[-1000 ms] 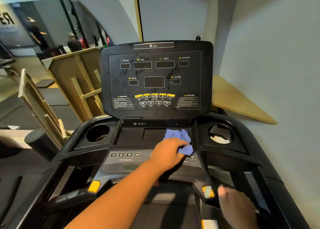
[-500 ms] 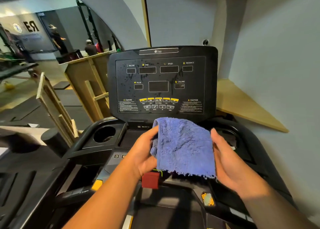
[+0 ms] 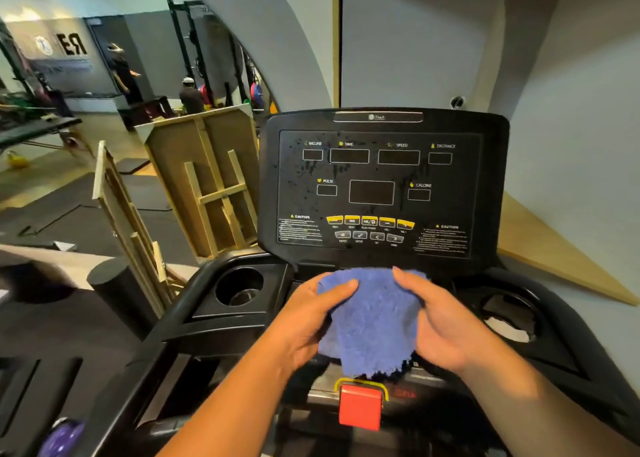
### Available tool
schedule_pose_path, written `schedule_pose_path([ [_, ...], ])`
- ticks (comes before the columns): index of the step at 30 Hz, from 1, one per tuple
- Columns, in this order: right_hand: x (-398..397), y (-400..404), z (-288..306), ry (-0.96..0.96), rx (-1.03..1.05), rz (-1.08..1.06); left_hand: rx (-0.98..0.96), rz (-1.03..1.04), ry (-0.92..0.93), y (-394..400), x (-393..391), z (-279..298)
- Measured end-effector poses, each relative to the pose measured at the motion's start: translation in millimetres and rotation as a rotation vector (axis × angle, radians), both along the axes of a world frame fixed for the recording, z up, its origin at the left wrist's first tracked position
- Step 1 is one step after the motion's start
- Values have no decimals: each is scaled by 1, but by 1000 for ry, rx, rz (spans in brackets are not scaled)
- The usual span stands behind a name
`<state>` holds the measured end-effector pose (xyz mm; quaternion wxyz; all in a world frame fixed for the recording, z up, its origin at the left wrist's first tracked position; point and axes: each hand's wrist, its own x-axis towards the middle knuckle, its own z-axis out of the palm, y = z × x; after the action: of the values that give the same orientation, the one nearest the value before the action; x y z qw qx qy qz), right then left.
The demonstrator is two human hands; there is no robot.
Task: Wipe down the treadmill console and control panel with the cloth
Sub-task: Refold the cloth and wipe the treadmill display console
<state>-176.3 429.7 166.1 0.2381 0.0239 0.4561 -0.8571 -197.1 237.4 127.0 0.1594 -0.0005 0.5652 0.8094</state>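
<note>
Gym treadmill console [image 3: 382, 186] ahead; two hands — left [image 3: 308, 321], right [image 3: 440, 321] — grip one blue cloth [image 3: 374, 321].

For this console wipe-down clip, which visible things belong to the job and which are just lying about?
Job:
- blue cloth, held by left hand and right hand
- droplet-spotted display panel
- lower control panel

Lying about:
- wooden frames
- black foam roller
- purple ball

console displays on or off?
Off. Every window on the console is dark, no digits lit; droplets spot the panel.
</note>
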Motion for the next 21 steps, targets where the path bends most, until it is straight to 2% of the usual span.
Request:
schedule_pose_path([
  [3,-13,-24,-18,-108,-65,23,-21,-38,-47,-20,-21,-5],
  [7,-35,-46,-13,5,-75,9,24,-103,-49,-42,-50,17],
  [9,-45,-46,-7,55,-29,-64,103,-119,-72,-48,-58,29],
  [15,-44,-56,-15,97,181,-140,431,-296,-404,-56,-50,-3],
  [18,-40,-61,-12,132,381,-231,451,-284,-432,-54,-47,-13],
  [21,-41,-52,-10,117,483,-309,393,-68,-368,-56,-62,-4],
])
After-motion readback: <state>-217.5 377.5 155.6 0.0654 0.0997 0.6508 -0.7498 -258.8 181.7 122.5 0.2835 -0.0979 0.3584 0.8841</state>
